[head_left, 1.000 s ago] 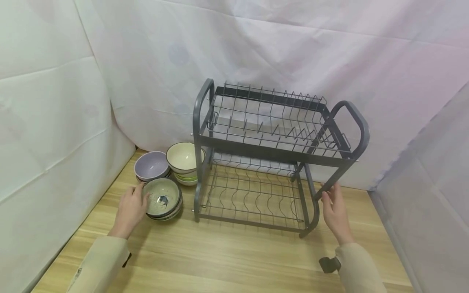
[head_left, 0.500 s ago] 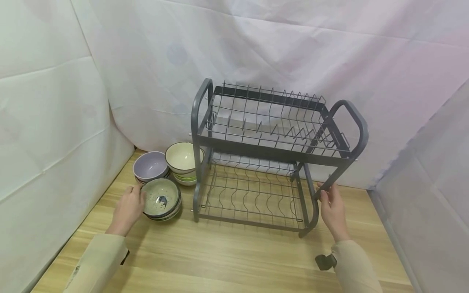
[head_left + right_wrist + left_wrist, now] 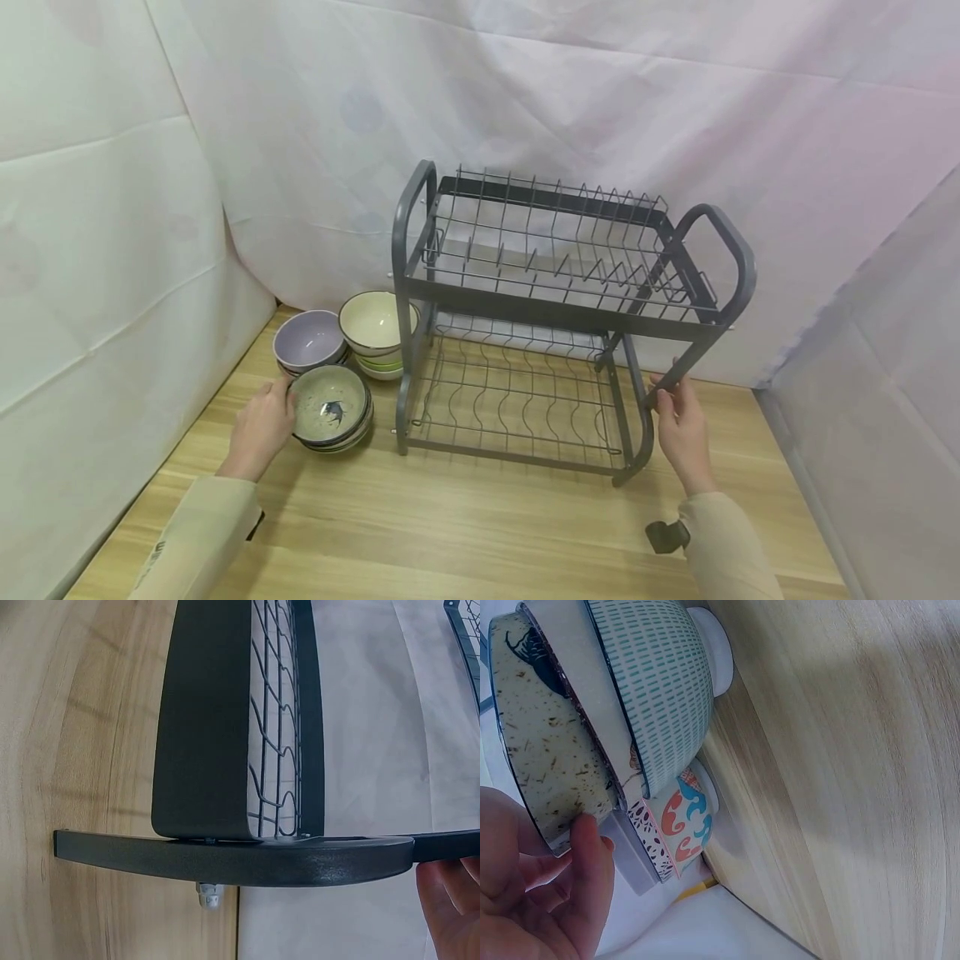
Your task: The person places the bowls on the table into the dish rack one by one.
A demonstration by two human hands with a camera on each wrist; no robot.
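At the left, my left hand (image 3: 261, 429) pinches the near-left rim of a speckled bowl (image 3: 315, 408) with a dark fish drawing inside. That bowl tops a stack; in the left wrist view its outer wall (image 3: 544, 750) shows, with a fingertip pressed on it. Under it sits a bowl with teal dashes (image 3: 664, 697). My right hand (image 3: 684, 433) holds the lower right post of a dark grey two-tier dish rack (image 3: 555, 312), fingers behind the post and thumb in front. The right wrist view shows fingers (image 3: 435, 889) against the rack's frame (image 3: 330, 859).
Behind the speckled stack stand a purple bowl (image 3: 309, 340) on other bowls and a cream bowl (image 3: 371, 321) on a green-banded stack, partly behind the rack's left post. The wooden table (image 3: 450, 533) meets white cloth walls (image 3: 300, 167) at the back and sides.
My left hand has drawn slightly left and its fingers have closed on the speckled bowl's rim. The right hand's fingers have settled around the rack's post. Bowls and rack stay in place.
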